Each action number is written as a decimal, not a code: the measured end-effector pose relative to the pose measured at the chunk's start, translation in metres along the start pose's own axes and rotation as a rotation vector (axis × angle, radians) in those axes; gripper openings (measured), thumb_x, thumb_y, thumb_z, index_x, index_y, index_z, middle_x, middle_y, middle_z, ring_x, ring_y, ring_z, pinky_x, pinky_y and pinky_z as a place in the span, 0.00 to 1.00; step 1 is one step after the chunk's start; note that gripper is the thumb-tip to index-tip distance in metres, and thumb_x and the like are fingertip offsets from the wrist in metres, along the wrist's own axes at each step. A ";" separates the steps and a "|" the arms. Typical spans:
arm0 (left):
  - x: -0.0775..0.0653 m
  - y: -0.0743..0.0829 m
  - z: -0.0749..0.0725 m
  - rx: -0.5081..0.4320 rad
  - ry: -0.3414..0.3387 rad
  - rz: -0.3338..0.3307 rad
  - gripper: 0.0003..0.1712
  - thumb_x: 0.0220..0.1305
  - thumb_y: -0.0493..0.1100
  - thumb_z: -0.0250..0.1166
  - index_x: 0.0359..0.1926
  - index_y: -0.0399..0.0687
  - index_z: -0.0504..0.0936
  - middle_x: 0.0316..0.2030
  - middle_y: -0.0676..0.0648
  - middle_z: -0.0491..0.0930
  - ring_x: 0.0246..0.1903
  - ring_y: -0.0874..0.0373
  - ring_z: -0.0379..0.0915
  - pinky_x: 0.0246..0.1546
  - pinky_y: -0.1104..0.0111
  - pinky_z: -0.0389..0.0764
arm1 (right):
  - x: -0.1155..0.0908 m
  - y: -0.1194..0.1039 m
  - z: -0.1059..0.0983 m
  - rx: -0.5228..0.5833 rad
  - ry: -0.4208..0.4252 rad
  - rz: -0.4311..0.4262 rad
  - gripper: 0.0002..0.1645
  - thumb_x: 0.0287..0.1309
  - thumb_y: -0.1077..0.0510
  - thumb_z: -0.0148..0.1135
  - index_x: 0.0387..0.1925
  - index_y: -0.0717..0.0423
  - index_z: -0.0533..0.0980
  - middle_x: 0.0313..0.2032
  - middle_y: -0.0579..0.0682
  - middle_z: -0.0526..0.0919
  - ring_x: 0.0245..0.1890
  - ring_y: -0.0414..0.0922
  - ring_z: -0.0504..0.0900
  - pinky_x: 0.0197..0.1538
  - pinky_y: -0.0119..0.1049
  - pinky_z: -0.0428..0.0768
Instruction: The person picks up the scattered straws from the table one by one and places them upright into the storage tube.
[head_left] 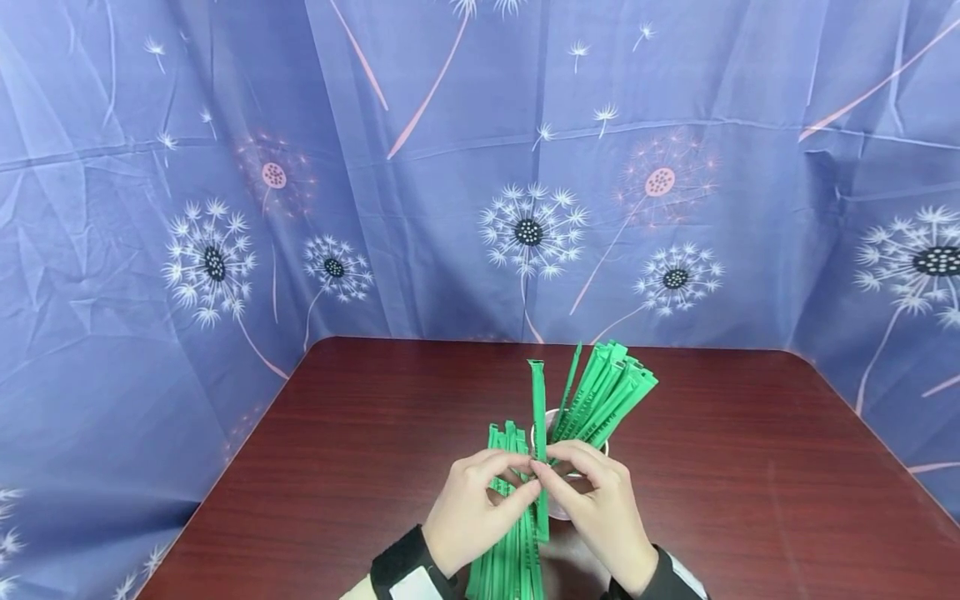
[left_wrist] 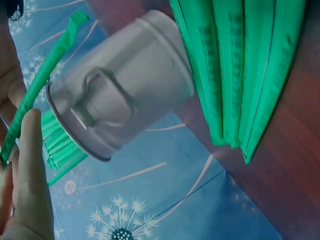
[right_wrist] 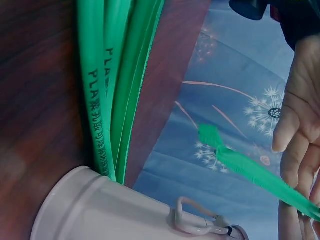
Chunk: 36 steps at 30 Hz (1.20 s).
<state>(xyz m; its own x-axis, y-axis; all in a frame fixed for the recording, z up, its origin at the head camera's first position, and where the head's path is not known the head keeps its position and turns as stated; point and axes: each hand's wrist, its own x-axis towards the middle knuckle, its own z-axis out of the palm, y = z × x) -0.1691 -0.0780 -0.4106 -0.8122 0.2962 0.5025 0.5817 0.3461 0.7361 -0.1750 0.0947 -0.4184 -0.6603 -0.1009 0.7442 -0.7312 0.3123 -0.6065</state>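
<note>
A single green wrapped straw (head_left: 538, 400) stands nearly upright between both hands. My left hand (head_left: 468, 512) pinches it around mid-length with thumb and fingers. From the other side, the fingertips of my right hand (head_left: 611, 508) pinch it at about the same height. Just behind the hands is a pale cup (left_wrist: 135, 55) with a side handle, partly hidden in the head view. Several green wrapped straws (head_left: 611, 392) stick out of the cup, leaning right. Beneath my left hand lies a bundle of similar straws (head_left: 504, 567); printed "PLA" lettering shows on them in the right wrist view.
The dark red wooden table (head_left: 360, 433) extends to both sides of the hands. Behind it and along its sides hangs a blue curtain (head_left: 442, 242) with a dandelion print. The straw bundle lies close to the cup's left side.
</note>
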 end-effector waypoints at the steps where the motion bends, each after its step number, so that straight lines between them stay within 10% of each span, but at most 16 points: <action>1: 0.001 0.000 -0.001 -0.011 0.009 0.003 0.11 0.66 0.42 0.66 0.47 0.44 0.86 0.40 0.47 0.86 0.34 0.64 0.81 0.27 0.79 0.81 | 0.000 0.001 0.000 -0.010 0.004 -0.007 0.16 0.48 0.74 0.70 0.37 0.55 0.83 0.32 0.51 0.85 0.29 0.32 0.82 0.28 0.23 0.80; 13: 0.020 0.011 -0.014 -0.134 0.184 0.080 0.09 0.65 0.38 0.66 0.45 0.39 0.82 0.33 0.42 0.85 0.26 0.57 0.84 0.23 0.71 0.83 | -0.006 0.010 0.005 -0.009 -0.026 -0.156 0.21 0.39 0.78 0.71 0.37 0.58 0.84 0.29 0.50 0.85 0.25 0.37 0.83 0.26 0.21 0.79; 22: 0.028 0.017 -0.025 -0.199 0.224 0.100 0.06 0.65 0.35 0.66 0.42 0.37 0.82 0.31 0.40 0.84 0.21 0.55 0.83 0.24 0.67 0.85 | -0.005 0.005 -0.002 -0.056 -0.078 -0.065 0.17 0.47 0.72 0.72 0.37 0.51 0.85 0.30 0.44 0.86 0.25 0.32 0.81 0.26 0.21 0.78; 30: 0.044 0.026 -0.057 -0.262 0.368 0.112 0.08 0.62 0.30 0.66 0.43 0.35 0.82 0.33 0.35 0.84 0.27 0.57 0.84 0.26 0.62 0.86 | -0.013 0.018 -0.011 -0.068 -0.292 -0.036 0.11 0.54 0.69 0.69 0.36 0.51 0.84 0.35 0.46 0.88 0.30 0.27 0.79 0.30 0.19 0.77; 36: 0.051 0.028 -0.065 -0.322 0.410 0.149 0.10 0.61 0.27 0.65 0.44 0.32 0.81 0.33 0.38 0.84 0.30 0.64 0.83 0.27 0.58 0.86 | -0.023 0.033 -0.006 -0.218 -0.516 -0.272 0.13 0.48 0.69 0.71 0.35 0.50 0.84 0.34 0.39 0.85 0.33 0.29 0.80 0.39 0.17 0.76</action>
<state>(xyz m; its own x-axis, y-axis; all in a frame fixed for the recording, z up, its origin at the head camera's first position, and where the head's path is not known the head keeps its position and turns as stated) -0.1969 -0.1107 -0.3347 -0.7100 -0.0731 0.7004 0.7012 0.0177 0.7127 -0.1828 0.1127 -0.4541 -0.4929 -0.6305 0.5996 -0.8690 0.3911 -0.3030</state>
